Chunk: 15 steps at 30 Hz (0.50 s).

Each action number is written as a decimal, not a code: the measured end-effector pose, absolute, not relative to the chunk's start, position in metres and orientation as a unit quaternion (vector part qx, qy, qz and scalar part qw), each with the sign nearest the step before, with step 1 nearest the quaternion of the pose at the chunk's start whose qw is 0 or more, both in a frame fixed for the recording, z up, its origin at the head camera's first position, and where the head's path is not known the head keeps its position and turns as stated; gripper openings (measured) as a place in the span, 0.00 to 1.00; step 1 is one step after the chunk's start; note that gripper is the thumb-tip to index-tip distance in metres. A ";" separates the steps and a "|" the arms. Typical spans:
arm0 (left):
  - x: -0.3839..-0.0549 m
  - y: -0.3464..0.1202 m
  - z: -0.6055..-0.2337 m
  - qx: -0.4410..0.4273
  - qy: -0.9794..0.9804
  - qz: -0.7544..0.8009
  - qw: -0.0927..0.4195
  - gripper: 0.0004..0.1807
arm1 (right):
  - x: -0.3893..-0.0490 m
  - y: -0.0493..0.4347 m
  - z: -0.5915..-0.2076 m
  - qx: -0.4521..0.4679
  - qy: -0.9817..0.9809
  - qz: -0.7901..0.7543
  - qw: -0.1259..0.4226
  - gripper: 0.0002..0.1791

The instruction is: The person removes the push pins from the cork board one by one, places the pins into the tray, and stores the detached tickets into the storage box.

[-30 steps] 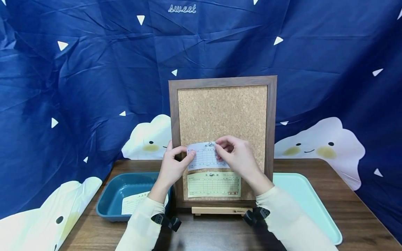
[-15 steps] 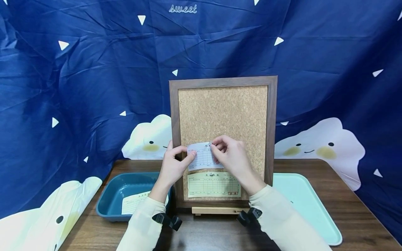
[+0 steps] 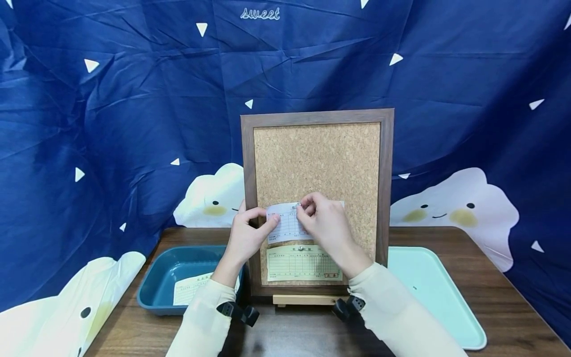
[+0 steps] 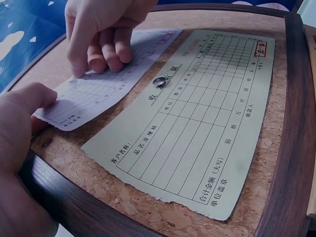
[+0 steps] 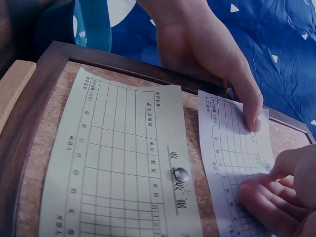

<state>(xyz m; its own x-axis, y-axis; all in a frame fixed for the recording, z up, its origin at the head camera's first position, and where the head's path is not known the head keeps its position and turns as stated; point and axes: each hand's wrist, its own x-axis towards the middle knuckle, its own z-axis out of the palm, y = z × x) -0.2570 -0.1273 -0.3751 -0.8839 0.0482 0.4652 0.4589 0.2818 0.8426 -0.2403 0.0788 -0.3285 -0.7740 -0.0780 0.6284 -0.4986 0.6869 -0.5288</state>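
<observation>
A white receipt slip point(image 3: 282, 229) lies against the lower half of a framed corkboard point(image 3: 316, 163). My left hand point(image 3: 245, 233) holds its left edge, the thumb on its face, as the right wrist view shows. At the slip's top middle, my right hand point(image 3: 329, 225) pinches a pushpin between thumb and forefinger; the fingertips mostly hide the pin. That hand also covers much of the slip's right half. Just below, a pale green receipt slip point(image 4: 197, 118) hangs from a silver pushpin point(image 5: 181, 175) at its top middle.
To the left stands a blue basin point(image 3: 156, 277) with another pale green slip point(image 3: 187, 290) inside. A mint tray point(image 3: 439, 297) lies at the right, a tiny dark object on it. The board rests on a small wooden easel point(image 3: 308, 300). Behind hangs a blue cloth point(image 3: 134, 124).
My right hand has moved left along the slip's top, from beside the pushpin onto it. My left hand keeps its place at the slip's left edge.
</observation>
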 end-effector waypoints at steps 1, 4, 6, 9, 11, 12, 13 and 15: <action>-0.258 -0.127 -0.375 -0.164 -0.781 -0.576 0.178 0.08 | -0.240 0.078 -0.328 0.161 -0.875 0.352 0.291 0.04; -0.256 -0.127 -0.374 -0.161 -0.780 -0.578 0.177 0.09 | -0.240 0.076 -0.325 0.153 -0.884 0.342 0.281 0.04; -0.256 -0.127 -0.373 -0.161 -0.779 -0.580 0.175 0.09 | -0.241 0.075 -0.323 0.148 -0.888 0.341 0.272 0.04; -0.256 -0.128 -0.374 -0.160 -0.780 -0.580 0.174 0.09 | -0.242 0.075 -0.322 0.142 -0.892 0.343 0.259 0.04; -0.257 -0.128 -0.375 -0.163 -0.780 -0.579 0.173 0.09 | -0.242 0.074 -0.322 0.140 -0.892 0.347 0.253 0.04; -0.257 -0.128 -0.375 -0.163 -0.780 -0.578 0.173 0.09 | -0.242 0.074 -0.322 0.139 -0.892 0.349 0.251 0.05; -0.257 -0.128 -0.375 -0.164 -0.781 -0.578 0.173 0.09 | -0.242 0.075 -0.322 0.140 -0.892 0.349 0.250 0.05; -0.257 -0.129 -0.375 -0.165 -0.780 -0.578 0.172 0.09 | -0.242 0.075 -0.322 0.141 -0.891 0.351 0.250 0.04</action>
